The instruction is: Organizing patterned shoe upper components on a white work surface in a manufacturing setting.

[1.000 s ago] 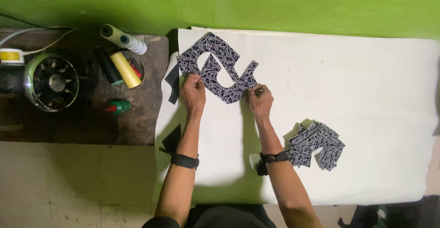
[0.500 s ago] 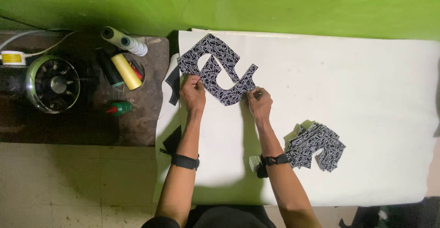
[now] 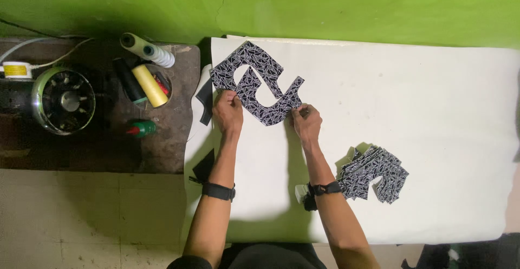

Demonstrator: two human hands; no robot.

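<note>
Hands pinch one patterned fabric piece (image 3: 254,87) flat at the white sheet's (image 3: 422,112) top-left corner, left hand (image 3: 228,112) and right hand (image 3: 306,124) clamped on its lower edge, placement seemingly underway, cut-piece stack (image 3: 374,172) waiting lower right on that sheet.

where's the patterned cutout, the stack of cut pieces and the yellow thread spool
patterned cutout (image 3: 254,87), head view, on its middle
stack of cut pieces (image 3: 374,172), head view, top piece
yellow thread spool (image 3: 149,86), head view, its side
</note>
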